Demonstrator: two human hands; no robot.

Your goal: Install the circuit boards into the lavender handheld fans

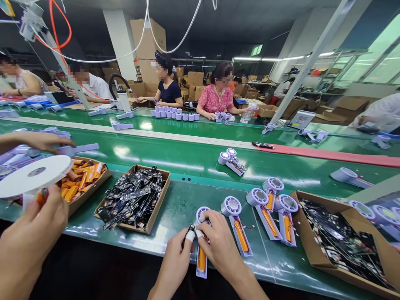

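My left hand [173, 266] pinches a small black circuit board [188, 235] at the bottom centre. My right hand [217, 246] grips a white handheld fan housing [202, 260] lying open on the green belt, with an orange battery in its handle. White finger cots cover some of my fingertips. Several similar fan housings [231, 206] lie to the right, with red wires and orange batteries. A co-worker's hand [34, 233] at the lower left holds a white disc [36, 175].
A cardboard tray of black circuit boards [159, 200] sits left of my hands, and another [312, 237] sits at the right. An orange-battery tray [93, 179] lies further left. Beyond the green conveyor belt [175, 166], co-workers sit at a parallel line among cardboard boxes.
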